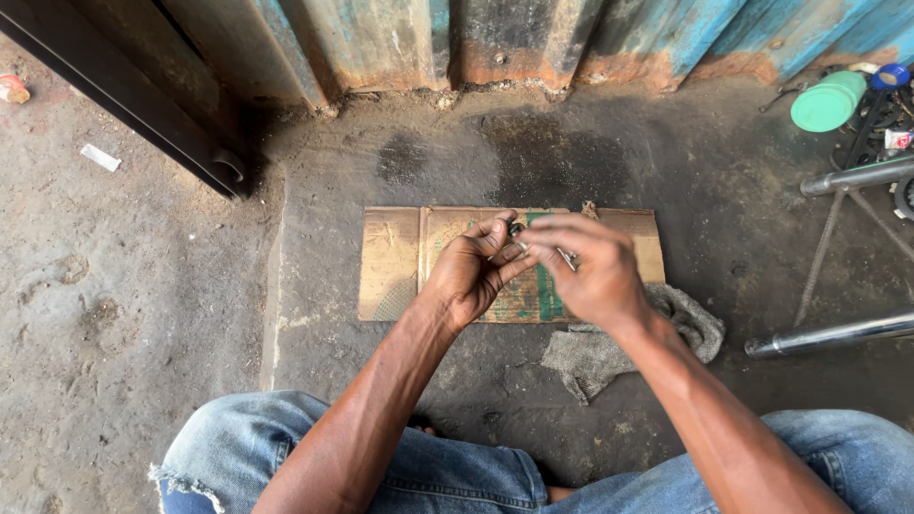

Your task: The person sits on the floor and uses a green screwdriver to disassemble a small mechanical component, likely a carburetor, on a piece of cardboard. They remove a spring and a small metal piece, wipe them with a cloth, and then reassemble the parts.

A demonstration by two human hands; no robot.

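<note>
Head view: left hand, right hand grip small metal part above cardboard; bare floor left.

**Rust, teal and brown on a grey floor**

The corrugated metal wall is showing peeling teal-blue paint streaked with orange-brown rust along its foot. The floor is lying dull grey-brown, with a darker stained patch near the wall. The flat cardboard sheet is showing tan brown with green printed bands. A grey knitted rag is lying beside it, speckled and worn. The small metal part between both hands is glinting silver. The jeans are showing faded blue with a frayed whitish edge. A mint-green can is sitting at the top right, near shiny chrome tubes.
</note>
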